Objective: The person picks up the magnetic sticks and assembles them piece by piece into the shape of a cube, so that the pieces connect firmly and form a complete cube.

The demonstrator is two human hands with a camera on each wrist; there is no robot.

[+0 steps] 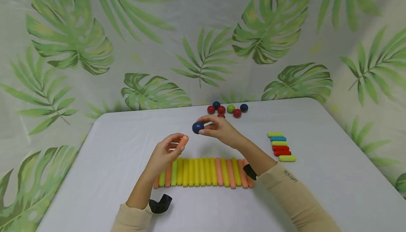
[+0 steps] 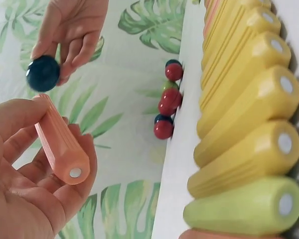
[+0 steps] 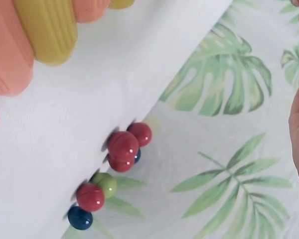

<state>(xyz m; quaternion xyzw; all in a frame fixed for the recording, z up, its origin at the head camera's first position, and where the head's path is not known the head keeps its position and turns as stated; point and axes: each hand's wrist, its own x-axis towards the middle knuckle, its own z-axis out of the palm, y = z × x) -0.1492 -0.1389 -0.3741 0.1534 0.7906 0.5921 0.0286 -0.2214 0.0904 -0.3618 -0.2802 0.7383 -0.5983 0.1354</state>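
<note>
Near the frame's centre, we pinch an orange stick in our left hand, a blue ball in our right hand.

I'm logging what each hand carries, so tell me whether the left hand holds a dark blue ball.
No, the right hand holds the dark blue ball, while the left hand holds an orange stick.

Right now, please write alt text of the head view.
A person's left hand holds an orange stick, their right hand a blue ball. On the table lie a row of sticks, six more sticks and several balls.
</note>
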